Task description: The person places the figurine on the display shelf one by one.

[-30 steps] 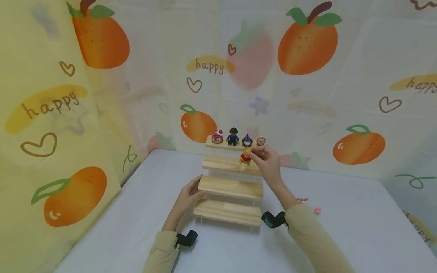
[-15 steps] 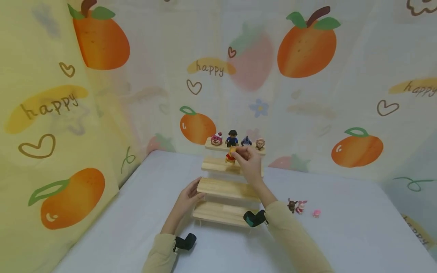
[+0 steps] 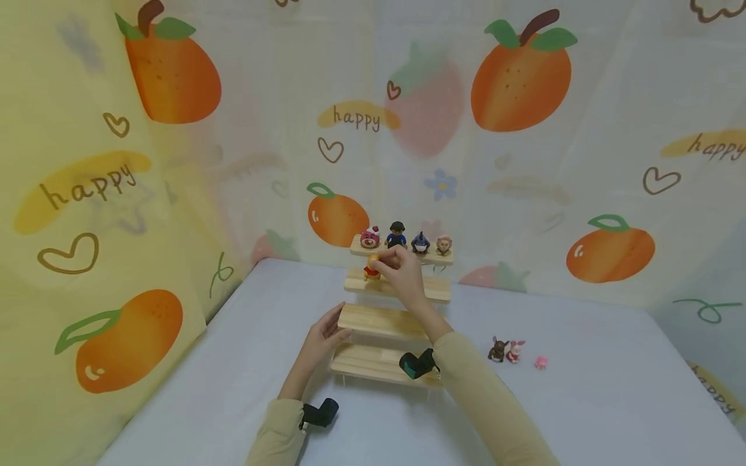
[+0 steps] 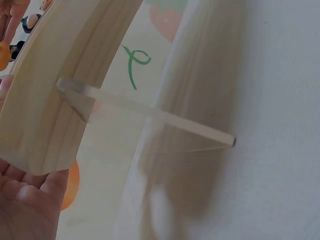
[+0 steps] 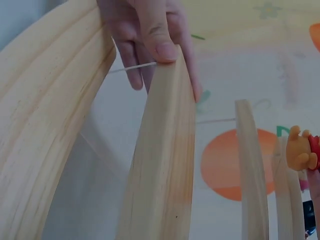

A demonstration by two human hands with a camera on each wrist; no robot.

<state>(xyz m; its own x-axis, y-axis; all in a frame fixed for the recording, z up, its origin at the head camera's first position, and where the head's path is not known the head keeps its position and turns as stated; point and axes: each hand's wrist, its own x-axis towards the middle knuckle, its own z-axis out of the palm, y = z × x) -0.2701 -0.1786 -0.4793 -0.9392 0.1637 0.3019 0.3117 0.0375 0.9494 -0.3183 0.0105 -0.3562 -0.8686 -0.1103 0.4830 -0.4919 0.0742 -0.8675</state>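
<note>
Pinching the yellow bear figure (image 3: 372, 268), right hand (image 3: 402, 275) works beneath four figures (image 3: 406, 240); left hand (image 3: 322, 336) grips the shelf (image 3: 379, 320).

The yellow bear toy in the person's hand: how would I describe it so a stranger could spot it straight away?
Find the wooden stepped shelf in the middle of the white table. On its second step from the top, at the left end, the right hand pinches the yellow bear toy. It alone sits on that step; four other figures line the top one.
</note>
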